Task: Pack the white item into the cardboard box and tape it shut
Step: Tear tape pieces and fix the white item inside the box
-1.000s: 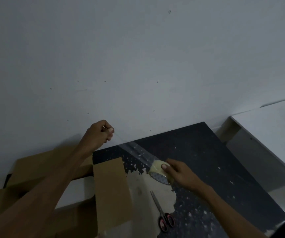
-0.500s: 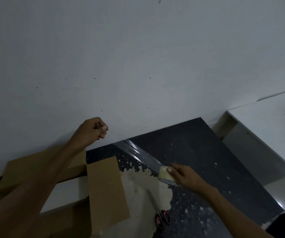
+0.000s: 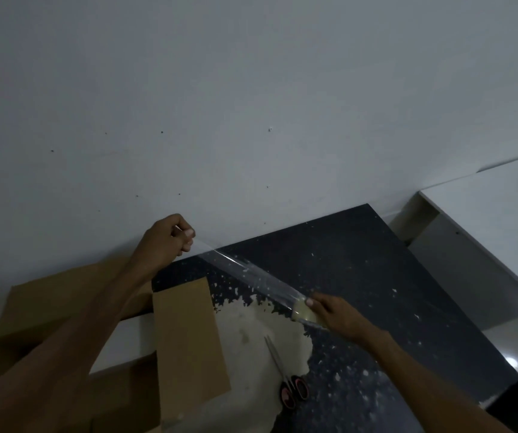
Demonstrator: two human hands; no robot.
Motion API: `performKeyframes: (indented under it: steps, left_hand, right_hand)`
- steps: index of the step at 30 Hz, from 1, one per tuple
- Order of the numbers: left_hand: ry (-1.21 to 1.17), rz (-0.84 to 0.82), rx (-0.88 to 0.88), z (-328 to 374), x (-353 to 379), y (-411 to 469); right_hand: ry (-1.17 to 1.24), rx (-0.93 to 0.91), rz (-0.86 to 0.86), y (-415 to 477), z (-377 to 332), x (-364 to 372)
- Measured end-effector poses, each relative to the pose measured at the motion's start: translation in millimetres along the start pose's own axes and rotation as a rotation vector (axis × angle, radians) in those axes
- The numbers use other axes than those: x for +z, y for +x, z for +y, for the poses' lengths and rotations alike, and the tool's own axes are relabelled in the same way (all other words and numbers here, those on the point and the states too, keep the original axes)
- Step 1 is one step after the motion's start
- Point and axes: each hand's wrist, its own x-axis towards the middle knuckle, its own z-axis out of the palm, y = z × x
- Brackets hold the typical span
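Note:
An open cardboard box (image 3: 189, 339) stands at the lower left with its flaps up, and a white item (image 3: 123, 342) shows inside it. My left hand (image 3: 165, 239) is raised near the wall and pinches the free end of a clear tape strip (image 3: 251, 275). The strip stretches down to the right to the tape roll (image 3: 306, 312), which my right hand (image 3: 339, 317) grips above the table. My left forearm crosses over the box and hides part of it.
Scissors (image 3: 292, 385) with red and black handles lie on the dark, worn table (image 3: 376, 276) below the roll. A white wall rises close behind. A white counter (image 3: 501, 220) stands to the right, across a gap.
My hands have drawn further apart, so the clear strip between them is longer. The right hand with the roll moved down and right. The box and scissors stayed put.

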Motion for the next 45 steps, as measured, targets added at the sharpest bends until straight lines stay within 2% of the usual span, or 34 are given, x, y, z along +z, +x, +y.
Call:
performKeyframes:
  steps: [10,19,22,25,26,29,31,33,36,38,45]
  left_hand:
    - [-0.027,-0.138,-0.015,26,5,-10]
    - [-0.158,-0.28,0.004,72,18,-27]
    - [-0.168,-0.314,0.018,90,26,-30]
    - [-0.159,-0.316,0.027,103,30,-29]
    - [-0.159,-0.319,0.027,106,31,-28]
    - [-0.134,-0.337,0.026,112,34,-28]
    - [-0.132,-0.348,0.03,116,36,-29]
    - [-0.13,-0.351,0.036,119,37,-31]
    - [-0.142,-0.348,0.036,124,37,-33]
    - [-0.151,-0.347,0.034,126,37,-33]
    - [-0.178,-0.325,0.026,132,42,-33]
  right_hand:
    - [-0.024,0.087,-0.247,29,14,27]
    - [0.004,0.085,-0.28,44,19,28]
    - [0.105,0.088,-0.19,39,19,31]
    - [0.228,0.183,-0.017,34,25,40]
    - [0.193,0.191,0.07,30,25,44]
    - [-0.051,0.147,0.476,6,22,69]
    - [-0.126,0.118,0.547,-15,10,91]
    - [-0.204,0.12,0.385,-34,-2,115]
    - [-0.412,0.268,0.005,-54,-12,143]
    - [-0.427,0.353,-0.112,-62,-13,154]
    - [-0.54,0.324,0.1,-75,-22,177]
